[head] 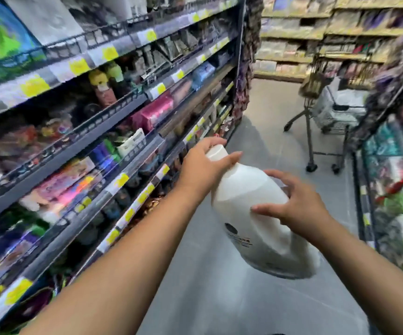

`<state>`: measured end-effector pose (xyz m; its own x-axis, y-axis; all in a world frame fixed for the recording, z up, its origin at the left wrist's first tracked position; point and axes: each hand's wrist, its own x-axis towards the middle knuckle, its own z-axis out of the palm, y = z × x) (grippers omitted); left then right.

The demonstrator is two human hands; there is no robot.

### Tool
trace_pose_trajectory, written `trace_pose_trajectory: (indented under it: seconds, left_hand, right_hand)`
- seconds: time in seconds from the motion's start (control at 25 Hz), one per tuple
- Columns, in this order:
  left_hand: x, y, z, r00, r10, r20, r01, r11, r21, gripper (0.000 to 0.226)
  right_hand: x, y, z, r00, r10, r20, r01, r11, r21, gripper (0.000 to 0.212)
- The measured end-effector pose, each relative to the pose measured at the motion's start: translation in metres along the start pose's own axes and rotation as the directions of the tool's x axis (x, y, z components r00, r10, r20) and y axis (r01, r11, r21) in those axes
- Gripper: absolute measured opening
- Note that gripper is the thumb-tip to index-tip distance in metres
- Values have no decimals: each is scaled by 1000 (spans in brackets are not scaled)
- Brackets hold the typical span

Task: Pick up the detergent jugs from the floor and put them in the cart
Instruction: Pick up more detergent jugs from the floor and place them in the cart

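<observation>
While the left hand (205, 165) wraps the neck of the white detergent jug (248, 197), its fingers curl over the top of the round white cap (216, 152) and its thumb lies along the sloping shoulder just below. The right hand (299, 206) cups the jug's broad body lower down, with its fingers spread apart and bent over the far side and its thumb stretched flat across the near face. Between the two hands the jug hangs tilted, cap pointing away and to the left, base toward the person, clear of the grey floor (219, 298) beneath. Its plastic is smooth, matte and opaque, rounded at the shoulder and widening to an oval base. A dark round mark and small print (238, 235) sit below the right thumb. Well beyond the right fingertips stands the wire cart (335, 114) on a dark frame with castors. Left of the left hand run metal shelves (113, 110) with yellow price tags, their packets blurred.
</observation>
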<state>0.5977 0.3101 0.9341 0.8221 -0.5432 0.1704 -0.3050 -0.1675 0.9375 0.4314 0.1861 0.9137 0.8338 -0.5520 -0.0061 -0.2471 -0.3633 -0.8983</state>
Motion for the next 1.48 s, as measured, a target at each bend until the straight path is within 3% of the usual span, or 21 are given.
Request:
trace_pose_trajectory:
  seconds: [0.24, 0.48, 0.8, 1.08, 1.32, 1.48]
  left_hand:
    - [159, 16, 139, 978, 72, 197, -69, 997, -24, 41]
    - [305, 35, 266, 966, 82, 245, -74, 996, -43, 39]
    - [520, 22, 413, 913, 86, 398, -70, 996, -54, 51]
    - [721, 33, 535, 815, 148, 560, -150, 988, -43, 48]
    - [848, 43, 648, 788, 168, 593, -164, 985, -61, 46]
    - [913, 40, 735, 834, 130, 537, -118, 991, -57, 38]
  right_hand:
    - [131, 59, -110, 987, 67, -143, -68, 998, -2, 71]
    - [265, 101, -221, 982, 32, -187, -40, 998, -39, 78]
    - [469, 172, -329, 955, 103, -277, -118, 992, -39, 73]
    - [645, 218, -404, 855, 170, -490, -207, 978, -23, 96]
    - [765, 265, -491, 804, 215, -554, -209, 975, 75, 83]
    - [846, 319, -553, 810, 239, -535, -212, 971, 113, 87]
